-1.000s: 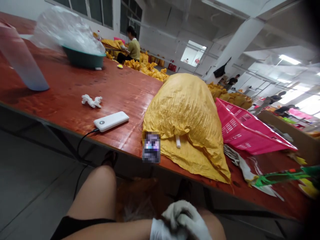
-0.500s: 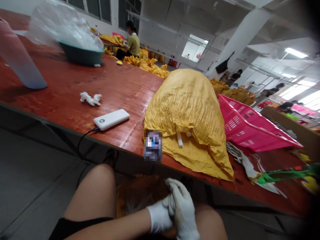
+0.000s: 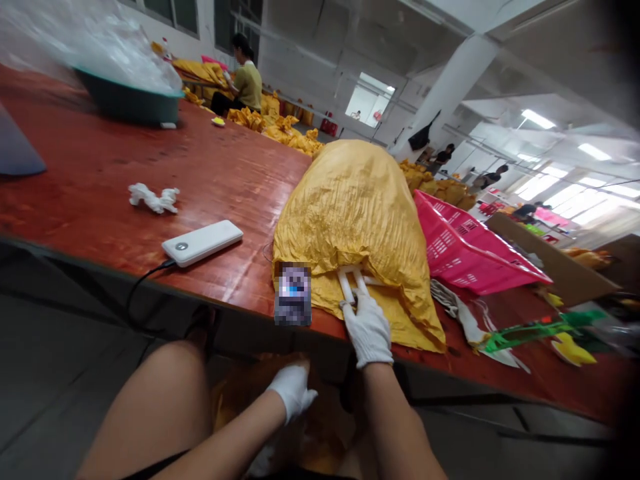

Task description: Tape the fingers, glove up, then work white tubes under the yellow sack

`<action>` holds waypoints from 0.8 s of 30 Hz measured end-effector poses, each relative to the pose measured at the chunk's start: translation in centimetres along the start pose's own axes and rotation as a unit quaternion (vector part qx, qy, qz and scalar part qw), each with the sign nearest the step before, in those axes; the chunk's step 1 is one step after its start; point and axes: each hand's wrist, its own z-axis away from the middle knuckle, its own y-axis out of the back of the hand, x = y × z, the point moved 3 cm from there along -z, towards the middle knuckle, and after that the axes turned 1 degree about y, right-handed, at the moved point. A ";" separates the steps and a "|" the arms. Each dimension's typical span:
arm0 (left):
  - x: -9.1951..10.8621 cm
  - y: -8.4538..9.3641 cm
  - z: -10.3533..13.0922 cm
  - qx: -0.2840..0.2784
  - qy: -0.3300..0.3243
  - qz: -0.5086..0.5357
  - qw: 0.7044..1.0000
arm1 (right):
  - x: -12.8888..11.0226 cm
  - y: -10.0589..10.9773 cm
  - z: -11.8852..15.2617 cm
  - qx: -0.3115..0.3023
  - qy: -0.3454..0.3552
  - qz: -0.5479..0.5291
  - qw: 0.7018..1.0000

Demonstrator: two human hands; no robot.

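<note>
A full yellow woven sack (image 3: 355,200) lies on its side at the table edge, its mouth toward me. White plastic sticks (image 3: 346,285) poke out of that mouth. My right hand (image 3: 369,330), in a white knitted glove, has its fingers closed around the ends of these sticks. Lower down, my left hand (image 3: 291,390), also gloved in white, hangs between my knees with its thumb apart and nothing visible in it; its fingertips are partly hidden. Beneath it is an orange-yellow bag (image 3: 320,427), dim and blurred. A phone with a blurred-out screen (image 3: 293,293) rests against the sack's left corner.
On the red-brown table (image 3: 240,167) are a white power bank (image 3: 203,243) with a black cable, crumpled white tissue (image 3: 154,198) and a green basin (image 3: 127,100) of clear plastic. A pink basket (image 3: 470,247) and green strip (image 3: 545,331) lie right. A co-worker (image 3: 246,83) sits beyond.
My hands, together over my lap before, are now apart. The right one has reached up to the sack's mouth and taken hold of white sticks. The left has shifted left, and the view has turned right.
</note>
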 end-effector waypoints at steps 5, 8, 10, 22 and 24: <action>1.1 0.1 0.5 -0.016 -0.038 -0.005 0.999 | 0.4 -0.5 -0.7 -0.025 0.001 0.048 0.999; 1.1 -0.3 0.7 -0.023 -0.054 0.037 0.998 | 0.2 -0.3 -1.0 -0.037 -0.013 0.063 0.997; 0.9 -1.0 0.4 -0.030 -0.041 0.115 0.992 | -0.5 -0.4 -1.8 -0.043 -0.015 0.057 0.997; 4.7 -1.4 1.7 -0.402 -0.034 0.546 0.734 | 4.1 2.0 10.7 -0.264 -0.034 -0.354 0.897; 5.1 -2.5 2.8 -0.449 -0.058 0.473 0.756 | 5.4 1.7 12.9 -0.336 -0.023 -0.293 0.895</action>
